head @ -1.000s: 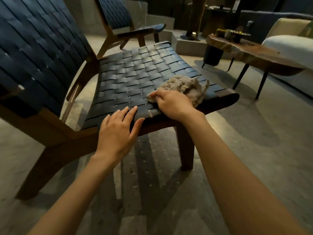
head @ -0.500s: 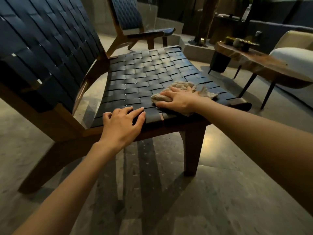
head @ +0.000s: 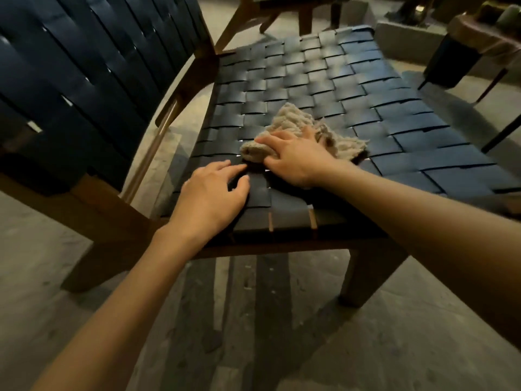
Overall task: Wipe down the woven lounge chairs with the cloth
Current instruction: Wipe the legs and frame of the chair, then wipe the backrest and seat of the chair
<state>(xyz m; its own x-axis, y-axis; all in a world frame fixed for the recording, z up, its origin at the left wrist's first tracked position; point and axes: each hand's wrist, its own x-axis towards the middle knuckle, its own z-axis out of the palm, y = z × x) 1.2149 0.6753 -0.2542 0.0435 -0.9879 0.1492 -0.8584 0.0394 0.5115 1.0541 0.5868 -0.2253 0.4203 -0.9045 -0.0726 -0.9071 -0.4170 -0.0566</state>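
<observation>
A person's two bare arms are reaching down to a low lounge chair [head: 324,80] with a wooden frame and a seat woven from wide dark straps. The right hand [head: 296,162] is lying palm down on a crumpled beige cloth [head: 293,122] near the middle of the seat, a little toward its front edge. Its fingers are lightly curled over the fabric, and the bunched end of the cloth is sitting caught between forefinger and thumb, while the rest of the cloth is spreading out on the seat beyond the knuckles. The left hand [head: 211,198] is resting flat on the straps at the front of the seat, just beside the right hand. It is mostly open, with fingers loosely extended and the thumb spread to the side, and it is holding nothing. The woven backrest [head: 84,66] is rising at the left side of the seat. The wooden legs of a second chair [head: 282,12] are showing beyond the far edge of the seat, and a dark wooden side table [head: 479,35] is standing past the seat's far right corner. A grey stone floor [head: 253,334] is lying below the seat.
</observation>
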